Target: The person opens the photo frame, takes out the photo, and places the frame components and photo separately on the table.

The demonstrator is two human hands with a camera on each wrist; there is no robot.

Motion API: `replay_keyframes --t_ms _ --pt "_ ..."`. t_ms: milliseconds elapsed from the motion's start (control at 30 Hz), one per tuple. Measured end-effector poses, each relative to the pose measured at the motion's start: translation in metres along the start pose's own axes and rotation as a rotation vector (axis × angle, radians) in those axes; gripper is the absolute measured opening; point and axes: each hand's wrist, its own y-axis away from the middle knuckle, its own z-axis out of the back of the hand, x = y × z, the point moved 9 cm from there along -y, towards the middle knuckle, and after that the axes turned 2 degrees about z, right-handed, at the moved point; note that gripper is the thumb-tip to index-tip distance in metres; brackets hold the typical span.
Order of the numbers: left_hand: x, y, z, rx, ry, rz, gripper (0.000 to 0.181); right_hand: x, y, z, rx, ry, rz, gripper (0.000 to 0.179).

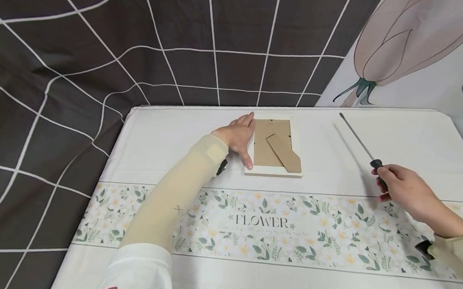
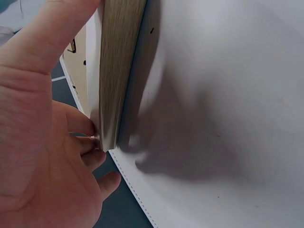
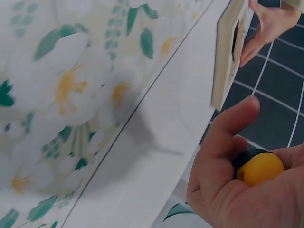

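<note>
A photo frame (image 1: pixel 296 145) lies back up on the table, with a cream rim, a brown backing board and a brown stand leg (image 1: pixel 285 153) slanting over it. My left hand (image 1: pixel 237 137) rests along the frame's left side, thumb at the near corner and fingers stretched toward the far one. The left wrist view shows the frame's wood-grained side edge (image 2: pixel 118 61) beside the fingers. Off to the right, my right hand (image 1: pixel 407 191) grips a screwdriver (image 1: pixel 358 140) by its black handle, its shaft pointing away and slightly left. The handle's yellow end (image 3: pixel 263 169) shows inside the curled fingers.
A white cloth (image 1: pixel 198 120) with a floral band (image 1: pixel 237 243) printed "FLOWER" covers the table. Behind and to the left hangs a dark curtain with white grid lines (image 1: pixel 187 67). A pale wall hanging with a large flower (image 1: pixel 403 32) is at the back right.
</note>
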Motion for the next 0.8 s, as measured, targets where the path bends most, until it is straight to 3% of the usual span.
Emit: replay_keyframes --t_ms 533,800 --pt "-0.001 0.001 0.001 0.027 0.011 -0.007 0.156 0.044 -0.016 -0.033 0.074 -0.116 0.030 0.049" --pt "-0.002 0.001 0.002 0.022 -0.004 -0.004 0.156 0.064 -0.023 -0.048 0.069 -0.081 0.061 0.048"
